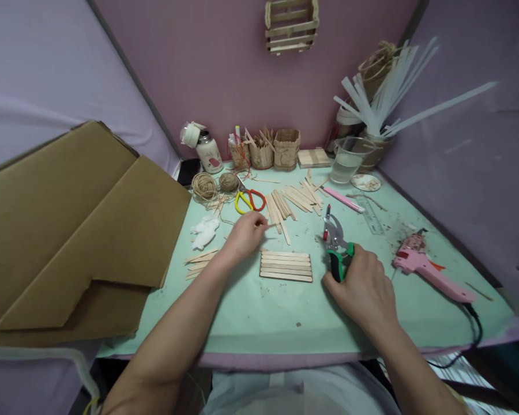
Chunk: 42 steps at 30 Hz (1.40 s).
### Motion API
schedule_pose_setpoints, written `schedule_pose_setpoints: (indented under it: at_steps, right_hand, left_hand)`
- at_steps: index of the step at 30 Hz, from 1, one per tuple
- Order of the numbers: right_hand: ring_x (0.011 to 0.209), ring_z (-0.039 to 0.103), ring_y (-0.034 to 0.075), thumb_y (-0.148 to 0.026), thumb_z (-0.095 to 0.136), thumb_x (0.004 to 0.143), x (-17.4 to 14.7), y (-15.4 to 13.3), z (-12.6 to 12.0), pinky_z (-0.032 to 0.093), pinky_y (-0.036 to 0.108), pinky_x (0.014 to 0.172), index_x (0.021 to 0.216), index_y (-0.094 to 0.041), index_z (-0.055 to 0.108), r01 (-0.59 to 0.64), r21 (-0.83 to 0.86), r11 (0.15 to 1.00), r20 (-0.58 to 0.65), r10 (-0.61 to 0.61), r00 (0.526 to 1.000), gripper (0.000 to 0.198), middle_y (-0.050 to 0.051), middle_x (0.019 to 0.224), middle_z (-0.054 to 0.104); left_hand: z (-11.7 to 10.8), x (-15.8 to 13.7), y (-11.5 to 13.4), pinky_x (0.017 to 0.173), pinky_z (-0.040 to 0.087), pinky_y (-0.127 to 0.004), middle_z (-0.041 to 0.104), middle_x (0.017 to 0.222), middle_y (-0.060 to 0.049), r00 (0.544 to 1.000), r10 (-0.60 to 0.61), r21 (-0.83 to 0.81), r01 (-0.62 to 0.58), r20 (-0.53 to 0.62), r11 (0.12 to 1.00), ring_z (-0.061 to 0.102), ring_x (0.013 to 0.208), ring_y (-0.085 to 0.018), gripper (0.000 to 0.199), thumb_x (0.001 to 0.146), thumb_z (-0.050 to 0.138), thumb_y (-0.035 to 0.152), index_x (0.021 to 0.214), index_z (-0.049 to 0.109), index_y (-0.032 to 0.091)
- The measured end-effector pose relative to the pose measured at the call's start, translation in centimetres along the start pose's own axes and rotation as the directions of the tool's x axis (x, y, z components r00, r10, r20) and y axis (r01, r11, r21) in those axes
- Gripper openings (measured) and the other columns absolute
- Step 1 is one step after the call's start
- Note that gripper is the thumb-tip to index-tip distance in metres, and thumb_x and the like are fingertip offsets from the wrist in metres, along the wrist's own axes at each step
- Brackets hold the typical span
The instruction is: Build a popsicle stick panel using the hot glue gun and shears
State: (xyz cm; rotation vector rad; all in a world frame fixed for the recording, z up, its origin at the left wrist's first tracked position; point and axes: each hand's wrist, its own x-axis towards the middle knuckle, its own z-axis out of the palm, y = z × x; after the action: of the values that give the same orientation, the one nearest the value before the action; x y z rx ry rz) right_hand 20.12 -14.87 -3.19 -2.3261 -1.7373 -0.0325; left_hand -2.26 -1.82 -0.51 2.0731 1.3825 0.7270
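Observation:
My right hand [365,285] is wrapped around the green and black handles of a pair of pruning shears [336,233], whose metal jaws point away from me. With fingers pinched, my left hand [248,231] holds what looks like a thin craft stick [272,225], mostly covered by the fingers. Just beyond it lie loose wooden craft sticks [284,206]. Between my hands, a small panel [286,266] of sticks set side by side rests flat on the green tabletop [259,323]. More sticks [199,264] lie left of my left forearm.
Red and yellow scissors [249,200] and twine balls [205,186] lie behind my left hand. A pink glue gun [432,274] is at right, near a ruler [369,214] and pink cutter [343,199]. A water cup [346,164] stands behind; cardboard [90,230] flanks the left.

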Motion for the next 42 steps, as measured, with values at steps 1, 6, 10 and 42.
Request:
schedule_pose_setpoints:
  at_steps: [1, 6, 10, 42]
  right_hand:
    - [0.093, 0.054, 0.034, -0.037, 0.055, 0.079, 0.0, 0.0, 0.0, 0.038, 0.037, 0.066, 0.127, -0.008, 0.041, 0.002, 0.004, 1.000, -0.002, -0.002, 1.000, 0.057, 0.018, 0.102, 0.057]
    - [0.092, 0.054, 0.034, -0.037, 0.055, 0.078, -0.1, 0.0, 0.1, 0.037, 0.037, 0.065, 0.125, -0.010, 0.042, -0.002, 0.008, 1.000, -0.008, 0.002, 1.000, 0.056, 0.018, 0.101, 0.057]
    - [0.092, 0.055, 0.034, -0.038, 0.055, 0.079, -0.1, -0.1, 0.0, 0.037, 0.037, 0.064, 0.126, -0.008, 0.042, -0.012, -0.014, 1.000, 0.010, 0.012, 1.000, 0.057, 0.018, 0.101, 0.057]
    - [0.094, 0.057, 0.034, -0.039, 0.054, 0.080, -0.2, -0.1, 0.0, 0.038, 0.036, 0.065, 0.127, -0.007, 0.042, -0.007, -0.046, 0.999, 0.013, 0.007, 1.000, 0.058, 0.017, 0.102, 0.058]
  left_hand:
    - [-0.7, 0.1, -0.2, 0.076, 0.046, -0.032, 0.062, 0.084, -0.006, 0.998, -0.035, -0.087, 0.031, -0.047, 0.996, 0.058, 0.080, -0.018, 0.006, 0.083, 0.051, 0.019, 0.079, 0.056, 0.019]
    - [-3.6, 0.1, -1.1, 0.071, 0.051, -0.026, 0.063, 0.075, 0.001, 0.926, -0.364, -0.728, 0.180, -0.102, 0.662, 0.062, 0.072, -0.012, 0.022, 0.075, 0.068, 0.025, 0.092, 0.056, 0.018]
    - [-4.2, -0.2, -1.3, 0.070, 0.054, -0.024, 0.064, 0.076, 0.000, 0.898, -0.440, -0.823, 0.271, 0.029, 0.499, 0.063, 0.071, -0.010, 0.027, 0.069, 0.074, 0.018, 0.093, 0.062, 0.016]
    - [-1.5, -0.1, -4.6, 0.076, 0.043, -0.033, 0.065, 0.086, -0.008, 0.998, -0.059, 0.257, 0.062, -0.021, 0.965, 0.058, 0.084, -0.023, 0.010, 0.078, 0.060, 0.018, 0.082, 0.069, 0.018]
